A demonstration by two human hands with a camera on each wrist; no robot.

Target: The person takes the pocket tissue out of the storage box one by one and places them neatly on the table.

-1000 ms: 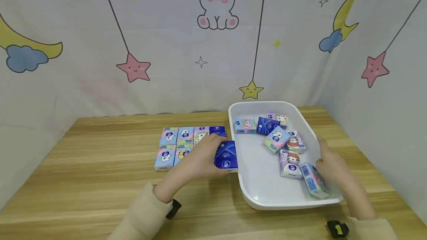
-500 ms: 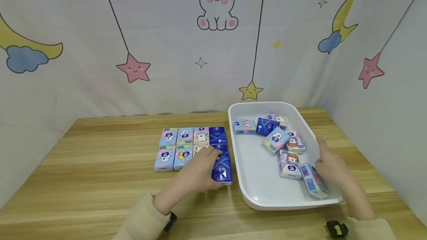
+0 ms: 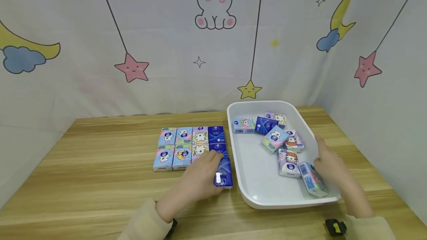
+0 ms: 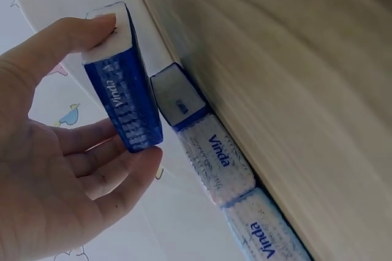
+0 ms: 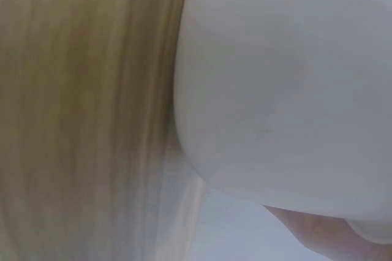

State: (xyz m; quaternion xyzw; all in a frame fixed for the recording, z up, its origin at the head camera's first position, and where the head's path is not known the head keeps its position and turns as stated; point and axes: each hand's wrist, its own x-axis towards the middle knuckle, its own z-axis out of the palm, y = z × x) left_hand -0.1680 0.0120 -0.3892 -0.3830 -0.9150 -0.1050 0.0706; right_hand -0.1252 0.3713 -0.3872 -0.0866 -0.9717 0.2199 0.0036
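Observation:
In my left hand (image 3: pixel 197 179) is a dark blue tissue pack (image 3: pixel 225 169), pinched between the thumb and the fingers at its two ends. The left wrist view shows this pack raised above a blue pack (image 4: pixel 177 95) that lies on the table. Patterned tissue packs (image 3: pixel 163 158) lie side by side in two rows to the left of it, with a blue pack (image 3: pixel 216 135) at the right end of the back row. My right hand (image 3: pixel 331 166) grips the right rim of a white bin (image 3: pixel 257 192); its fingers are partly hidden.
Inside the bin lie several loose tissue packs, among them a blue one (image 3: pixel 265 125) and a tilted light blue one (image 3: pixel 313 179). A wooden table (image 3: pixel 83 177) carries everything. A printed curtain (image 3: pixel 173 47) hangs behind it.
My left hand moved the blue pack left, away from the bin's rim, and then slightly toward the front of the rows. The right hand stays at the bin's rim.

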